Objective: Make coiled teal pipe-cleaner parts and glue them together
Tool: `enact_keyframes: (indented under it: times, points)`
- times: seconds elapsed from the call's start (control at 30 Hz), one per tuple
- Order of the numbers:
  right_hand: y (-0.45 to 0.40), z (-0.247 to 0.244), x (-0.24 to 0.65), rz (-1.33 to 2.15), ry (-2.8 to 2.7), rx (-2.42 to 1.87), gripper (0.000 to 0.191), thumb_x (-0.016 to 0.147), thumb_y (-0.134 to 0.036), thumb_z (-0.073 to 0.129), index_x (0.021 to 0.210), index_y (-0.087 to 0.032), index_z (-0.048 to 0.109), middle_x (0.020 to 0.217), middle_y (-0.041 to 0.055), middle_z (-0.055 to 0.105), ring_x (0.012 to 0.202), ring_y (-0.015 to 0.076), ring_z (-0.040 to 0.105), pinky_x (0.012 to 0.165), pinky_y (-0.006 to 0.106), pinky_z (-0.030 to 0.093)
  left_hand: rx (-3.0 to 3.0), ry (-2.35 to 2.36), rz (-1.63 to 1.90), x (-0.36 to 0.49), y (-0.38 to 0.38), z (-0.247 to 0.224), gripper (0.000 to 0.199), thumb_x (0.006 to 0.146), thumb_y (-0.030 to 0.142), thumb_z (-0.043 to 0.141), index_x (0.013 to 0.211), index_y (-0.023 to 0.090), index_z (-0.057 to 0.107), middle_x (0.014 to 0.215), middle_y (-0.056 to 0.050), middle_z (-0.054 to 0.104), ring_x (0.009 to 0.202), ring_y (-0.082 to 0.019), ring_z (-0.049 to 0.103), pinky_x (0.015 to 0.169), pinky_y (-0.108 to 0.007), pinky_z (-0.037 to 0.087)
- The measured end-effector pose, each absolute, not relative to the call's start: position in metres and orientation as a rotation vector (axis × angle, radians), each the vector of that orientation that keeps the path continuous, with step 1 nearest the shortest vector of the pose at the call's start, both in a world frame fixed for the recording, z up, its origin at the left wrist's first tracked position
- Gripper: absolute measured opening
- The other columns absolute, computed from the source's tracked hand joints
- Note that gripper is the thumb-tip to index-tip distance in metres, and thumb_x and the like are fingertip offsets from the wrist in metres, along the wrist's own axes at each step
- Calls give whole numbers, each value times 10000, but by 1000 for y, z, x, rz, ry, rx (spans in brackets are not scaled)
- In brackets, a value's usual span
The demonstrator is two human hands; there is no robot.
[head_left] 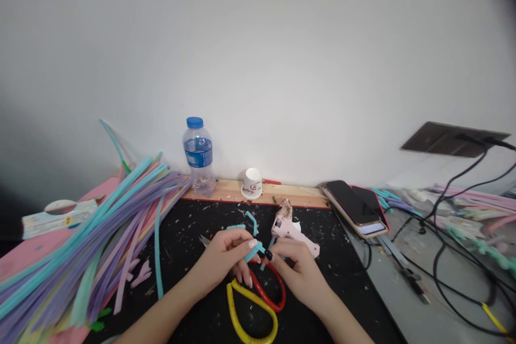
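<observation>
A short turquoise pipe cleaner piece (pixel 255 250) is pinched between the fingertips of my left hand (pixel 223 258), above the black mat (pixel 193 290). My right hand (pixel 298 273) closes thumb and finger on the piece's right end; their tips meet close together. Beneath both hands lie scissors with one yellow and one red handle loop (pixel 253 312); their blade tips poke out left of my left hand. A pink glue gun (pixel 296 235) rests just behind my right hand. Another curled turquoise bit (pixel 251 221) lies on the mat beyond my fingers.
A big bundle of pastel pipe cleaners (pixel 121 215) fills the left side. Along the wall stand a water bottle (pixel 199 158) and a paper cup (pixel 252 183). Stacked phones (pixel 355 207) and black cables (pixel 437 258) lie at right, below a wall socket (pixel 447 138).
</observation>
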State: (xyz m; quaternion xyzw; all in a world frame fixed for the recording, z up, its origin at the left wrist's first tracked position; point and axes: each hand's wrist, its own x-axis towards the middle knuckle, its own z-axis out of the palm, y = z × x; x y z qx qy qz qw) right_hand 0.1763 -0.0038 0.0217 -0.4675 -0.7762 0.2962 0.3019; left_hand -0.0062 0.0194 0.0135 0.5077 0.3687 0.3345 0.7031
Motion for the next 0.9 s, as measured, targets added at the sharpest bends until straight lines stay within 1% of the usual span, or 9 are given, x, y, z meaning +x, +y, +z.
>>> enact_keyframes:
  times: [0.4, 0.57, 0.7, 0.83, 0.9]
  points:
    - [-2, 20, 177, 773, -2066, -1230, 261, 870, -163, 454, 662, -158, 613, 619, 10, 574, 620, 138, 518, 575, 232, 357, 1122, 818, 736, -5, 20, 14, 225, 817, 334, 531, 744, 125, 571, 623, 1, 642, 386, -85, 608, 353, -124, 408]
    - [-4, 21, 176, 801, -2065, -1229, 252, 870, -154, 449, 694, -157, 628, 646, 18, 589, 636, 143, 523, 595, 239, 364, 1122, 829, 727, -5, 20, 16, 226, 817, 331, 527, 744, 122, 574, 603, -3, 643, 384, -87, 605, 357, -127, 409]
    - [-4, 21, 176, 821, -2041, -1238, 243, 858, -143, 456, 680, -152, 621, 638, 16, 585, 629, 142, 518, 592, 238, 369, 1102, 815, 723, -5, 20, 16, 227, 808, 331, 540, 721, 123, 567, 571, 8, 629, 381, -89, 603, 354, -126, 404]
    - [-3, 21, 175, 866, -1964, -1253, 177, 823, -112, 489, 740, -154, 639, 669, 13, 604, 643, 142, 529, 607, 232, 386, 1096, 810, 718, -6, 18, 15, 241, 821, 339, 520, 738, 119, 572, 656, -20, 662, 385, -80, 604, 360, -126, 406]
    - [-3, 20, 174, 874, -1926, -1273, 159, 803, -101, 505, 736, -149, 640, 652, 7, 597, 624, 137, 523, 594, 225, 388, 1095, 813, 713, -6, 18, 15, 242, 823, 339, 516, 743, 117, 570, 689, -32, 671, 386, -76, 604, 360, -125, 405]
